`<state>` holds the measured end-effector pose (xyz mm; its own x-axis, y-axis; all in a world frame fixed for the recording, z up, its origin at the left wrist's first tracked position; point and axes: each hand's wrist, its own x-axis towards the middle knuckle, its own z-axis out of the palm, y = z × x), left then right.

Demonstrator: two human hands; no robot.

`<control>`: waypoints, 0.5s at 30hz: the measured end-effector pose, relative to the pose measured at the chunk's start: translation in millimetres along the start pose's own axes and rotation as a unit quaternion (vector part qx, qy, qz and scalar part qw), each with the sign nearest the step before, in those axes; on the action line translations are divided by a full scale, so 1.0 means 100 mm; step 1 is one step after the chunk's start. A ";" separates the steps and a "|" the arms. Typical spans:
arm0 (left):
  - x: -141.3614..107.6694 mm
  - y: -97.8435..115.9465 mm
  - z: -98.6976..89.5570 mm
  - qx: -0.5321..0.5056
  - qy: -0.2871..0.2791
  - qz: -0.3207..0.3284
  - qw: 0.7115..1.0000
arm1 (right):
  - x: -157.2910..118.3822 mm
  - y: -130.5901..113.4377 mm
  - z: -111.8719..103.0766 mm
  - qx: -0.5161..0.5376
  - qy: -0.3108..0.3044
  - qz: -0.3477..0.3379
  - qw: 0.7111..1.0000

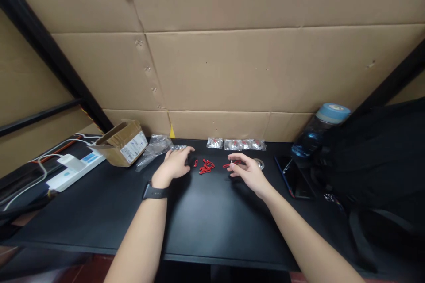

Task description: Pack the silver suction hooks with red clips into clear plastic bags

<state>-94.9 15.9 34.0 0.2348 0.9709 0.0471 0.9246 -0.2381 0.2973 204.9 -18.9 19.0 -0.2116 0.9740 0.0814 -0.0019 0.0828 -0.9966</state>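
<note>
My left hand (177, 163), with a dark watch on its wrist, reaches over the far left part of the table. Its thumb and fingers are apart, at the edge of some clear plastic packaging (177, 147); some fingertips are hidden. A small pile of red cords (206, 166) lies between my hands, and a single short red cord (195, 163) sits nearer the left one. Thumb and fingers of my right hand (247, 172) pinch a red cord loop (236, 163), partly hidden by the fingers. Just behind that hand lies a round, clear or silvery disc-like thing (260, 164).
Clear packets (245, 144) holding round silvery items with red bits line the back. At left are an open cardboard box (121, 143), a crumpled plastic bag (156, 148) and a power strip (76, 170). A phone (294, 179), water bottle (318, 130) and black bag (381, 163) occupy the right.
</note>
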 end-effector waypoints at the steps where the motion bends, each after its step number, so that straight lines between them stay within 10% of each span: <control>1: -0.02 -0.07 -0.02 0.002 -0.033 -0.011 0.999 | 0.00 -0.01 0.00 -0.002 -0.001 0.001 1.000; 11: -0.04 -0.32 -0.11 0.067 0.004 -0.184 0.981 | -0.02 -0.04 0.00 -0.011 -0.004 0.011 1.000; 15: -0.01 -0.09 -0.16 0.054 0.083 -0.134 0.986 | 0.01 -0.07 -0.07 -0.015 0.009 -0.006 1.000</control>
<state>-108.8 17.3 46.7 -0.0657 0.9882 0.1384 0.9754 0.0343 0.2179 211.5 -17.3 26.2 -0.1933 0.9766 0.0940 0.0260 0.1009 -0.9946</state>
